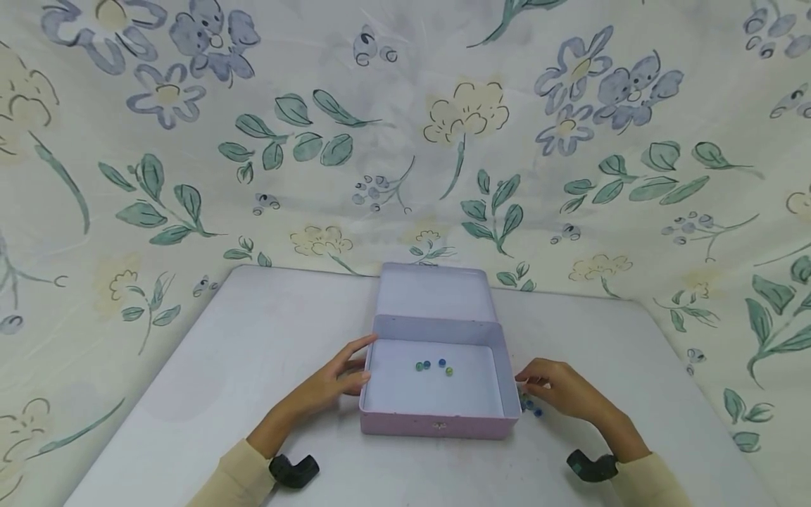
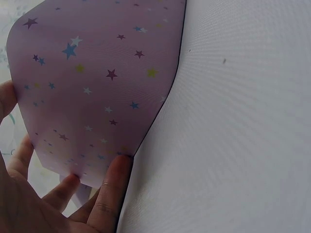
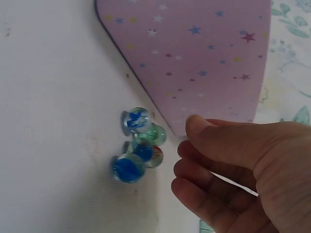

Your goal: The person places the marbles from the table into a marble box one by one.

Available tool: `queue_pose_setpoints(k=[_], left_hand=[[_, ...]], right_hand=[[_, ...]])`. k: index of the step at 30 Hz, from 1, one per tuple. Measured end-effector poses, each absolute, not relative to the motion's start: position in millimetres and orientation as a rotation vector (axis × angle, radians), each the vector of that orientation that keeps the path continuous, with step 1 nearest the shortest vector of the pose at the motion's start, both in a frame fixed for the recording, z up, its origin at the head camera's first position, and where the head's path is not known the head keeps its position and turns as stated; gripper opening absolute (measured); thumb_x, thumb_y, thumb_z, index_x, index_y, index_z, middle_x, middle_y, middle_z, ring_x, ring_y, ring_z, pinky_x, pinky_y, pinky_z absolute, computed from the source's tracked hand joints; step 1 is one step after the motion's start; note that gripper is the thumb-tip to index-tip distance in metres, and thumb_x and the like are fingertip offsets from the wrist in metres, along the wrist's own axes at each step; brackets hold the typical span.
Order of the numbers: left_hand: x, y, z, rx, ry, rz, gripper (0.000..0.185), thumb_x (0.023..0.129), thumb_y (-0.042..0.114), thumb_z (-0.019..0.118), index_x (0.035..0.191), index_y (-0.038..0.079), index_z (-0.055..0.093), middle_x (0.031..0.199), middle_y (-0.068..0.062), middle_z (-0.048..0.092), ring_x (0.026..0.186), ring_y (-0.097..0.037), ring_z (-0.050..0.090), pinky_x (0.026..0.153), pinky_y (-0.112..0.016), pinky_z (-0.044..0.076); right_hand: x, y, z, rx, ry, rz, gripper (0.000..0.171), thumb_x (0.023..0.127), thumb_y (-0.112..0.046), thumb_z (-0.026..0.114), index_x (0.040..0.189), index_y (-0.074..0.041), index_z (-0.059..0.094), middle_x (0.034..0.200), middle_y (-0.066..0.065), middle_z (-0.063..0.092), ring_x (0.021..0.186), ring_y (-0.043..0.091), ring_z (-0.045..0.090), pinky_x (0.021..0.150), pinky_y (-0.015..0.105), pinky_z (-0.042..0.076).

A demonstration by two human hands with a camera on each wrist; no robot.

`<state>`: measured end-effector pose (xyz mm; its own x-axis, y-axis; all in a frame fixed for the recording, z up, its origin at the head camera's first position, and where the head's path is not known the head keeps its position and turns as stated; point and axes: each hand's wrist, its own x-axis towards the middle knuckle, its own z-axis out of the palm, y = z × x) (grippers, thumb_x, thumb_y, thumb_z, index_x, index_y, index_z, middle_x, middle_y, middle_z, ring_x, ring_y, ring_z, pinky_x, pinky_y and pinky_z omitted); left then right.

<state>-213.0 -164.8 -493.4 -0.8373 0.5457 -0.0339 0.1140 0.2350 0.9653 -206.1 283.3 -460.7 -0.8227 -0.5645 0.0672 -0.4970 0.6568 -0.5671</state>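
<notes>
An open lilac tin box [image 1: 437, 422] stands mid-table, its lid [image 1: 434, 292] tilted back. Several small glass marbles [image 1: 434, 366] lie on its floor. My left hand [image 1: 352, 367] rests against the box's left wall, fingers fairly straight; in the left wrist view its fingertips [image 2: 115, 171] touch the star-printed side [image 2: 102, 82]. My right hand [image 1: 531, 387] hovers by the box's right wall with loosely curled fingers and holds nothing. Just in front of its fingertips [image 3: 190, 145], a cluster of blue and green marbles [image 3: 140, 145] lies on the table beside the box [image 3: 204, 63].
The white table [image 1: 253, 352] is backed and flanked by a flowered cloth [image 1: 405, 141] that hangs close behind its far edge. Black wrist cameras [image 1: 294, 470] sit on both forearms near the table's front edge.
</notes>
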Motion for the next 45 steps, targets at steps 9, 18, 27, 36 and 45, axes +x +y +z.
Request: queue_pose_setpoints(k=[9,18,27,36,45], left_hand=[[-210,-165,-492,0.591,2.154,1.625,0.065,0.103,0.022,0.050,0.160,0.028,0.019,0.169,-0.014,0.003,0.148,-0.052,0.022,0.098,-0.049,0.056],[-211,-165,-493,0.605,2.155,1.633,0.064,0.103,0.022,0.050,0.159,0.028,0.020,0.169,-0.014,0.004,0.148,-0.052,0.022,0.098,-0.049,0.056],[-212,-165,-495,0.624,2.154,1.636,0.064,0.103,0.021,0.049,0.159,0.028,0.019,0.169,-0.013,0.003,0.148,-0.052,0.022,0.098,-0.049,0.056],[-212,-165,-495,0.616,2.139,1.643,0.065,0.103,0.021,0.050,0.160,0.026,0.018,0.169,-0.013,0.003,0.148,-0.052,0.022,0.098,-0.049,0.056],[-211,-166,-494,0.620,2.128,1.652,0.064,0.104,0.022,0.050,0.160,0.028,0.019,0.169,-0.014,0.004,0.148,-0.051,0.021,0.098,-0.047,0.056]], right_hand=[[-205,280,-469,-0.875,2.755,-0.822,0.015,0.089,-0.002,0.070,0.103,-0.006,0.074,0.098,0.002,0.072,0.084,0.006,0.065,0.073,0.021,0.058],[-210,276,-472,-0.944,2.775,-0.750,0.016,0.087,0.001,0.071,0.101,-0.005,0.075,0.096,0.002,0.072,0.085,0.008,0.067,0.073,0.022,0.058],[-211,270,-474,-0.964,2.825,-0.725,0.017,0.085,0.003,0.072,0.100,-0.004,0.075,0.094,0.002,0.072,0.083,0.007,0.066,0.071,0.020,0.058],[-213,273,-470,-0.945,2.901,-0.768,0.021,0.083,0.008,0.071,0.097,-0.006,0.076,0.091,0.001,0.072,0.081,0.010,0.068,0.071,0.021,0.059],[-220,275,-446,-1.001,2.994,-0.839,0.020,0.082,0.011,0.073,0.097,-0.002,0.076,0.092,0.003,0.073,0.082,0.017,0.070,0.072,0.023,0.060]])
